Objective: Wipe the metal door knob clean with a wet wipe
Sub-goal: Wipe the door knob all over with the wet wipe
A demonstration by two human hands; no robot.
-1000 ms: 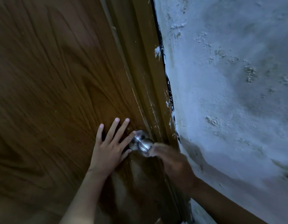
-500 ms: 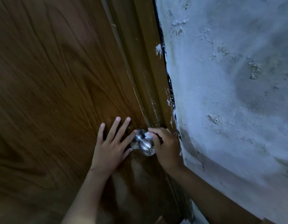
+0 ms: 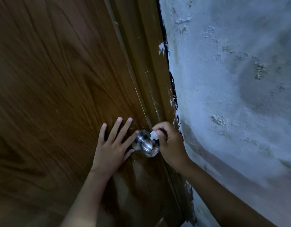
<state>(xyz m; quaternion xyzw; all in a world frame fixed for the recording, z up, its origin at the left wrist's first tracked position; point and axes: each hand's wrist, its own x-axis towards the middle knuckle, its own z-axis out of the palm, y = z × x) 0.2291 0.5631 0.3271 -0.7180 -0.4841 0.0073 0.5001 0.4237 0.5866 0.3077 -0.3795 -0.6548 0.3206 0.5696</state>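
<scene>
Our left hand [image 3: 111, 147] lies spread flat on the wooden door [image 3: 51, 95] at nine o'clock of the metal door knob [image 3: 145, 145]; our right hand [image 3: 170, 142] pinches a balled wet wipe [image 3: 154, 134] against its upper right, the rough white wall [image 3: 231, 95] beside.

Brown wooden door [image 3: 51, 79] with dark wavy grain; round silver brushed-metal door knob [image 3: 145, 145]; small crumpled white wet wipe [image 3: 154, 134]; rough whitish-grey mottled plaster wall [image 3: 231, 79].

Dim scene; glint on knob [image 3: 145, 143]; edges bowed; door grain soft.
</scene>
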